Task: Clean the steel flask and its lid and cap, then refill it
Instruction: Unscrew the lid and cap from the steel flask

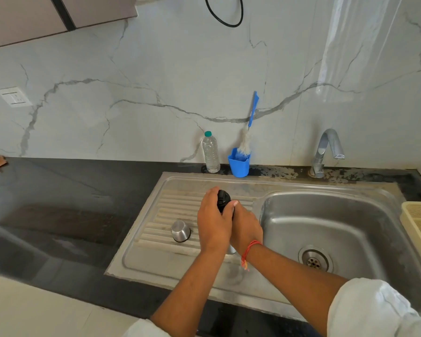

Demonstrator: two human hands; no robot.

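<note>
Early yet, I judge: on the drainboard (170, 203) left of the sink basin (289, 215), the left hand (213, 222) curls round the black lid (223, 198), the right hand (247, 229) grips the flask (231, 249), 1 steel cap (180, 231) already off beside them, washing and refilling ahead.

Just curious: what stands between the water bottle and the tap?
A blue cup holding a brush, beside the bottle; onward to the tap, bare counter. Head view.

hands (213, 222) (247, 227) 2 | lid (223, 197) 1 | flask (231, 249) 1 | cap (180, 231) 1 | bottle (210, 152) 1
</note>
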